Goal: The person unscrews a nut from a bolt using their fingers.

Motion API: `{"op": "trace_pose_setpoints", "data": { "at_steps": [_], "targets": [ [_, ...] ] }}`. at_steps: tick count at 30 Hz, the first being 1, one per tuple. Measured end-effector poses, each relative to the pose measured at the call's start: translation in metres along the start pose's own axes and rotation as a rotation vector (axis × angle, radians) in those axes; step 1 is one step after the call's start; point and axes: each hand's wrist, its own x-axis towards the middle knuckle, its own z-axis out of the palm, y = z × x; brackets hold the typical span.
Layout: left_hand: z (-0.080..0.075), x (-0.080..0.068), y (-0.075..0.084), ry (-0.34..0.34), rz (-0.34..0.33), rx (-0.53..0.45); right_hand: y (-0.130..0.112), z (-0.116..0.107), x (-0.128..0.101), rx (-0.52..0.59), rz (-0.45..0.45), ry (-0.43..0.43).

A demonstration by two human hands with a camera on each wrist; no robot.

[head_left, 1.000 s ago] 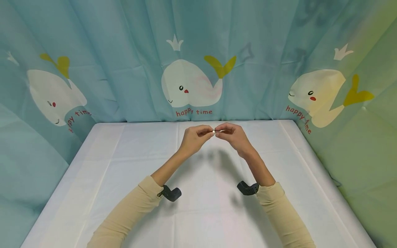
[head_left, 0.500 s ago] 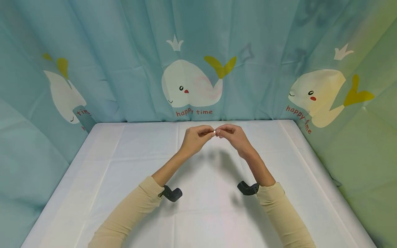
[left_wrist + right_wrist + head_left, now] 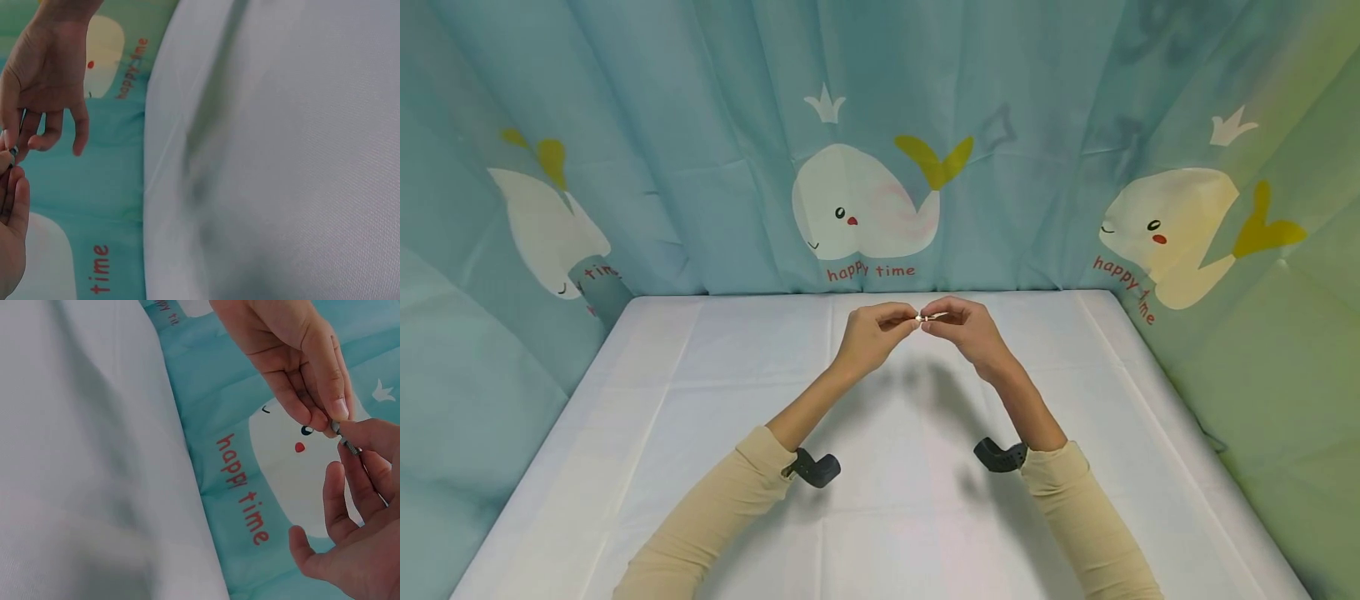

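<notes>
A small metal bolt (image 3: 351, 448), with what looks like thread along its shank, is held up between both hands above the table's far part. My left hand (image 3: 868, 335) pinches one end between thumb and fingers; in the right wrist view this hand (image 3: 294, 359) comes in from the top. At the other end, the thumb and index finger of my right hand (image 3: 966, 333) grip the metal, while its other fingers spread loosely in the right wrist view. Fingertips hide much of the bolt. Only a dark speck of it shows in the left wrist view.
A white cloth covers the table (image 3: 880, 517), and shadows of the arms fall on it. Behind and at both sides hangs a blue-green curtain (image 3: 722, 225) printed with whales. Black wrist mounts (image 3: 817, 469) stick out from both cuffs.
The right thumb and index finger were closed over the bolt half a second ago; they now sit farther apart, and more metal shows. The left hand stays nearly still.
</notes>
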Motion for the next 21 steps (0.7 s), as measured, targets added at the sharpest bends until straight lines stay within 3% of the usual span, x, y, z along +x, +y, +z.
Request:
{"op": "trace_pose_setpoints", "data": {
  "at_steps": [10,21],
  "targets": [
    [-0.0007,0.0002,0.0004,0.002,-0.009,-0.029,-0.0016,0.0015,0.0023,-0.051,0.056,0.027],
    [-0.0009,0.0007,-0.003,0.003,0.006,-0.006,-0.0004,0.0007,0.0024,-0.005,0.018,0.024]
  ]
}}
